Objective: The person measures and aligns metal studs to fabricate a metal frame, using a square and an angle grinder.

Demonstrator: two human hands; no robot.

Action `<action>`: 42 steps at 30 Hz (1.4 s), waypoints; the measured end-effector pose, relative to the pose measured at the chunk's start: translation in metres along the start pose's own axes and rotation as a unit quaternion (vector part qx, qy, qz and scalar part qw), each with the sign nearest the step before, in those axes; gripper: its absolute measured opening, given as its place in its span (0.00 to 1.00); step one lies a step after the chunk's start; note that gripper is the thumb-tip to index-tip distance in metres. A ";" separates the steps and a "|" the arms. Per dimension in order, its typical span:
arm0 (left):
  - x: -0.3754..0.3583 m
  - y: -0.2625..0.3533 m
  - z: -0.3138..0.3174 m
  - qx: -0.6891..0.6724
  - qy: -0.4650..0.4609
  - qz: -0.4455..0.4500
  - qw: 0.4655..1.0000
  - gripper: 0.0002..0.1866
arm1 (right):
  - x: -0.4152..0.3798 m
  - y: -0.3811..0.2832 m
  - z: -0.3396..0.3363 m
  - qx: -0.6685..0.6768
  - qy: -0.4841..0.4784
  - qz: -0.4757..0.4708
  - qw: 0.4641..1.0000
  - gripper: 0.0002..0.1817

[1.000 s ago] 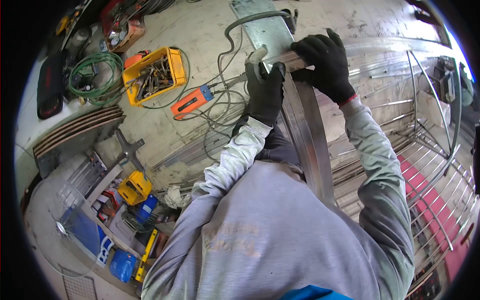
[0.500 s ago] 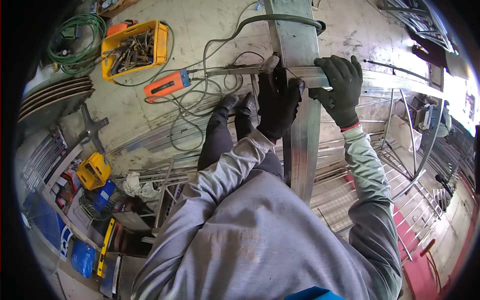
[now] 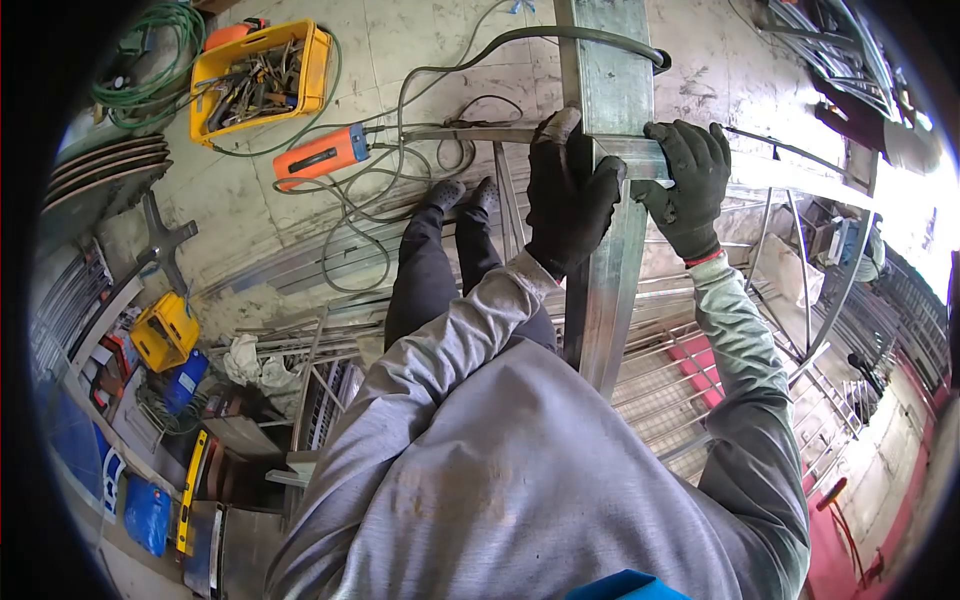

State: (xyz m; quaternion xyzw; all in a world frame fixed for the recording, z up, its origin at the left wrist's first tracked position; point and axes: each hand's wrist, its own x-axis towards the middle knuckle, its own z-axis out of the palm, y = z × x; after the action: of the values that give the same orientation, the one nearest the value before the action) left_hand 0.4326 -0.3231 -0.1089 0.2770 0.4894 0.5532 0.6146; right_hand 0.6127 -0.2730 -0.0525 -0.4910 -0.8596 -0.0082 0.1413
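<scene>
My left grip (image 3: 572,195) and right grip (image 3: 688,185), both in black gloves, are closed on the short silver rectangular metal tube (image 3: 632,155) at one o'clock, lying crosswise on a long, wide grey metal beam (image 3: 612,85). The floor (image 3: 390,35) is pale, tiled and scuffed. Towards eleven o'clock sit an orange box-shaped device (image 3: 320,158) and a yellow plastic crate (image 3: 318,75) of tools; at eight, a yellow spirit level (image 3: 190,492). Faded print on my grey shirt (image 3: 520,440) is illegible; I can read no brand.
</scene>
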 end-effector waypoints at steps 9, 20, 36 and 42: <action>0.007 -0.015 -0.007 0.143 0.000 0.139 0.980 0.32 | -0.005 0.004 0.006 -0.007 0.022 -0.011 1.000 0.42; 0.008 -0.008 -0.005 0.065 -0.036 0.095 0.993 0.27 | -0.004 0.003 0.004 0.001 0.030 -0.005 1.000 0.41; 0.016 0.010 0.000 0.122 -0.031 0.088 0.988 0.19 | -0.006 0.000 0.003 0.009 0.005 0.060 0.998 0.39; 0.031 -0.001 -0.015 0.136 -0.067 0.057 0.987 0.21 | -0.008 0.002 0.004 0.042 -0.014 0.056 0.997 0.39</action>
State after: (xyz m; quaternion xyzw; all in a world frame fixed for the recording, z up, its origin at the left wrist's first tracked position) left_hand 0.4162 -0.2969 -0.1245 0.4217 0.5012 0.4957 0.5703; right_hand 0.6167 -0.2779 -0.0584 -0.5322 -0.8320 0.0427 0.1505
